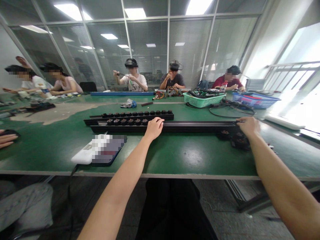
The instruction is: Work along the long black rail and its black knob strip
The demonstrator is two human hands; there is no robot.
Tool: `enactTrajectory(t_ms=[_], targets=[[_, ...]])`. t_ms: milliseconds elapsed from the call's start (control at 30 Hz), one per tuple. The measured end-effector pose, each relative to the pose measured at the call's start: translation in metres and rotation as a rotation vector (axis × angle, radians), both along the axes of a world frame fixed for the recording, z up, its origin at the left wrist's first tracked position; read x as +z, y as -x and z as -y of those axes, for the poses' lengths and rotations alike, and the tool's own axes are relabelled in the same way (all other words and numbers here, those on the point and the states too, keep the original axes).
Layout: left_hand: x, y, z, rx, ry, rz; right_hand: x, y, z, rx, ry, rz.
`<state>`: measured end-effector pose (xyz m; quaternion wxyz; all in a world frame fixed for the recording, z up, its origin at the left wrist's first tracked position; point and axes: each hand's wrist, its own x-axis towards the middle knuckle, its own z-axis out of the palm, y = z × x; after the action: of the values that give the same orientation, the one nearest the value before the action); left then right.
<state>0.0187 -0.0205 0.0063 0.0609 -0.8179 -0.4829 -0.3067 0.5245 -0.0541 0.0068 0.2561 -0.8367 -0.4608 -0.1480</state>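
A long black rail (195, 126) lies across the green table (175, 156) in front of me. My left hand (154, 127) rests on the rail near its middle, fingers curled over its top edge. My right hand (247, 125) grips the rail's right end, fingers closed round it. Just behind lie two more black strips with rows of round black sockets (132, 118). Small black parts (237, 140) sit below my right wrist.
A white power block and phone (100, 151) lie at the front left. A green basket (203, 99) and a blue basket (253, 99) hold cables at the back right. Several people sit working along the far side. Another person's hand (6, 138) rests at the left edge.
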Motion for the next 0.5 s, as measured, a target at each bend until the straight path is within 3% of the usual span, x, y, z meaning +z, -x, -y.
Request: enactTrajectory(t_ms=[133, 500], targets=[[-0.0016, 0.0011, -0.0025, -0.008, -0.012, 0.002, 0.0033, 0.0007, 0.0026, -0.024, 0.016, -0.235], [-0.0013, 0.0015, -0.0032, -0.015, -0.019, 0.005, 0.0047, 0.0068, 0.0031, -0.106, 0.019, -0.260]])
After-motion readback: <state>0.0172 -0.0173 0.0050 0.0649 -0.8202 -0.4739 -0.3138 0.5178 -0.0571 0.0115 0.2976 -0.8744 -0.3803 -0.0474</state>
